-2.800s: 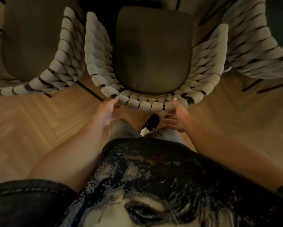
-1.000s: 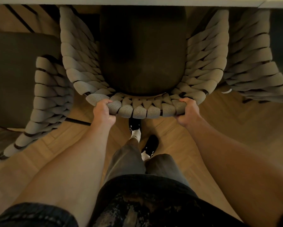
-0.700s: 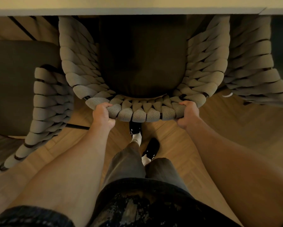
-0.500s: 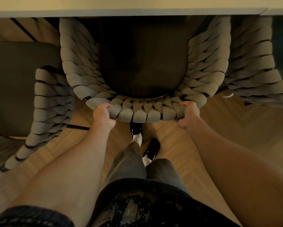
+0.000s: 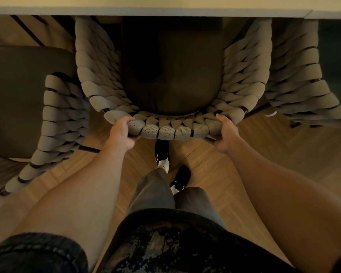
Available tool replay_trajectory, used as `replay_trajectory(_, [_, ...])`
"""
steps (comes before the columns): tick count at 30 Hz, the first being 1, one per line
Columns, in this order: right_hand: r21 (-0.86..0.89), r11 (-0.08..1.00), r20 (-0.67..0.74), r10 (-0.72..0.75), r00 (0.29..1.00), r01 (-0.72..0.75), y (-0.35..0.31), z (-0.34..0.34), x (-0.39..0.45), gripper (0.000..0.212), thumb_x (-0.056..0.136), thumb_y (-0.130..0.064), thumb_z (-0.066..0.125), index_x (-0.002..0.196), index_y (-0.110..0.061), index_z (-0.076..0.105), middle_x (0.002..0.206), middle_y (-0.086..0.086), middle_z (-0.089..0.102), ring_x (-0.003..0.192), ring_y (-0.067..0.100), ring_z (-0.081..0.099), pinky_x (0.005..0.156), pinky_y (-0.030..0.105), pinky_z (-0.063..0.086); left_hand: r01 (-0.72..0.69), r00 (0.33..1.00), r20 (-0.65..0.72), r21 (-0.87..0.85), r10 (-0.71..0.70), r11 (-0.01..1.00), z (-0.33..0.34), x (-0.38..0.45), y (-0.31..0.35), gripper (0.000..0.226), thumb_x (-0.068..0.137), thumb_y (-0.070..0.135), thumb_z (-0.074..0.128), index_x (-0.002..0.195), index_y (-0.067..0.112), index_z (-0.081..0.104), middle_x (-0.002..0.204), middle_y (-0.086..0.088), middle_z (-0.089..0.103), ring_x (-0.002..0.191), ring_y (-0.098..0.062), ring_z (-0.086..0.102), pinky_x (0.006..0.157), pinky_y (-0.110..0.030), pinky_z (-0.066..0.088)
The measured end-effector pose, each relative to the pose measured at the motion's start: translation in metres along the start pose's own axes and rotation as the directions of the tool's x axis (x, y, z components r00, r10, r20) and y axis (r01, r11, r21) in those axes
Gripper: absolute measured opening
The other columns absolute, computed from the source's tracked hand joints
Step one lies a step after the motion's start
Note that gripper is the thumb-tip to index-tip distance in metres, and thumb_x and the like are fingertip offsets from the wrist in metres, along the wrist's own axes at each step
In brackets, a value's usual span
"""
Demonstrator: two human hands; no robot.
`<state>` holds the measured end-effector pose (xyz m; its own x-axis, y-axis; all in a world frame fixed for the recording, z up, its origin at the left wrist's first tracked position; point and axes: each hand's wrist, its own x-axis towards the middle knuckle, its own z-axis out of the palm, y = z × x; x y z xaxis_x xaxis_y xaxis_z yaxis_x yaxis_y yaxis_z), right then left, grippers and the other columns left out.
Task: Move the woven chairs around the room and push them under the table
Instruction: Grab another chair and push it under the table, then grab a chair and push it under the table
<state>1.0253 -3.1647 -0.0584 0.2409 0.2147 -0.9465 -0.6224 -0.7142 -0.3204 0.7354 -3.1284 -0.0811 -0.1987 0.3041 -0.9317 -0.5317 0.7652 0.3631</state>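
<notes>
A woven chair (image 5: 171,132) with thick beige rope weave and a dark seat cushion stands straight in front of me. The front of its seat lies in shadow beneath the pale table edge (image 5: 165,11). My left hand (image 5: 122,133) grips the left end of the curved backrest, fingers curled over the top. My right hand (image 5: 223,134) grips the right end of the backrest the same way. Both arms reach forward.
A second woven chair (image 5: 53,123) stands at the left, angled outward, only partly under the table. A third woven chair (image 5: 299,89) sits close on the right. My feet (image 5: 161,152) stand on herringbone wood floor (image 5: 284,154) behind the middle chair.
Earlier my hands were open at the backrest; they took hold of it. The chair went forward under the table edge. In the last half second almost nothing has moved.
</notes>
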Motion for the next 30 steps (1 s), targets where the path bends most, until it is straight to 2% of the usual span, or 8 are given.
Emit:
replay_trajectory(5, [-0.165, 0.982, 0.065, -0.080, 0.995, 0.090, 0.016, -0.015, -0.024, 0.021, 0.094, -0.032, 0.072, 0.105, -0.019, 0.058, 0.113, 0.006, 0.068, 0.101, 0.027, 0.072, 0.088, 0.048, 0.061, -0.035, 0.994, 0.097, -0.087, 0.043, 0.996, -0.018, -0.024, -0.007, 0.045, 0.093, 0.019, 0.071, 0.132, 0.013, 0.050, 0.126, -0.019, 0.055, 0.111, -0.036, 0.060, 0.089, -0.053, 0.058])
replay_trajectory(8, [-0.279, 0.953, 0.083, -0.094, 0.992, 0.114, 0.028, -0.022, -0.035, 0.026, 0.096, -0.030, 0.071, 0.116, -0.016, 0.063, 0.110, 0.002, 0.073, 0.098, 0.022, 0.074, 0.086, 0.042, 0.062, -0.051, 0.992, 0.112, -0.064, 0.057, 0.997, -0.032, -0.040, -0.015, 0.045, 0.092, 0.016, 0.072, 0.132, 0.007, 0.054, 0.125, -0.018, 0.062, 0.104, -0.032, 0.068, 0.077, -0.042, 0.062])
replay_trajectory(10, [-0.343, 0.931, 0.086, -0.100, 0.991, 0.124, 0.036, -0.026, -0.042, 0.029, 0.097, -0.026, 0.070, 0.123, -0.015, 0.063, 0.110, 0.002, 0.074, 0.092, 0.019, 0.075, 0.083, 0.039, 0.062, -0.079, 0.993, 0.089, 0.007, 0.078, 0.997, -0.043, -0.050, -0.021, 0.038, 0.093, 0.011, 0.069, 0.129, 0.005, 0.057, 0.120, -0.017, 0.065, 0.100, -0.028, 0.071, 0.074, -0.038, 0.062])
replay_trajectory(17, [-0.588, 0.793, 0.150, -0.089, 0.985, 0.161, 0.067, -0.044, -0.066, 0.004, 0.098, -0.016, 0.067, 0.100, -0.019, 0.069, 0.109, 0.005, 0.073, 0.093, 0.019, 0.073, 0.087, 0.039, 0.060, -0.188, 0.981, 0.024, 0.377, 0.194, 0.907, -0.084, -0.080, -0.054, 0.007, 0.095, 0.008, 0.066, 0.102, 0.009, 0.066, 0.100, -0.014, 0.072, 0.082, -0.021, 0.071, 0.080, -0.040, 0.063])
replay_trajectory(20, [-0.702, 0.673, 0.197, -0.132, 0.972, 0.233, 0.086, -0.054, -0.068, 0.008, 0.097, -0.017, 0.067, 0.102, -0.019, 0.073, 0.107, 0.005, 0.075, 0.089, 0.018, 0.073, 0.086, 0.040, 0.060, -0.233, 0.964, 0.035, 0.600, 0.265, 0.765, -0.106, -0.087, -0.072, 0.004, 0.096, 0.011, 0.065, 0.099, 0.012, 0.068, 0.097, -0.012, 0.074, 0.083, -0.022, 0.072, 0.075, -0.039, 0.064])
replay_trajectory(23, [-0.848, 0.415, 0.293, -0.154, 0.944, 0.331, 0.105, -0.063, -0.070, 0.007, 0.095, -0.026, 0.070, 0.101, -0.023, 0.074, 0.101, 0.001, 0.075, 0.091, 0.015, 0.072, 0.079, 0.034, 0.061, -0.212, 0.964, 0.044, 0.725, 0.263, 0.655, -0.131, -0.093, -0.089, 0.005, 0.097, 0.014, 0.064, 0.097, 0.013, 0.069, 0.095, -0.010, 0.074, 0.087, -0.023, 0.073, 0.075, -0.041, 0.064])
replay_trajectory(26, [-0.900, 0.210, 0.365, -0.115, 0.924, 0.382, 0.125, -0.066, -0.075, 0.009, 0.095, -0.031, 0.070, 0.101, -0.026, 0.073, 0.101, -0.001, 0.073, 0.094, 0.015, 0.071, 0.082, 0.035, 0.061, -0.174, 0.973, 0.027, 0.738, 0.229, 0.652, -0.158, -0.102, -0.105, 0.007, 0.098, 0.015, 0.062, 0.098, 0.013, 0.069, 0.095, -0.010, 0.073, 0.088, -0.024, 0.072, 0.079, -0.044, 0.063])
replay_trajectory(30, [-0.906, 0.137, 0.397, -0.052, 0.916, 0.401, 0.150, -0.056, -0.087, 0.015, 0.095, -0.032, 0.069, 0.107, -0.023, 0.074, 0.102, -0.001, 0.074, 0.092, 0.014, 0.072, 0.082, 0.034, 0.062, -0.117, 0.983, -0.015, 0.718, 0.184, 0.686, -0.201, -0.115, -0.123, 0.008, 0.100, 0.017, 0.059, 0.098, 0.015, 0.066, 0.097, -0.009, 0.072, 0.088, -0.024, 0.071, 0.079, -0.044, 0.063])
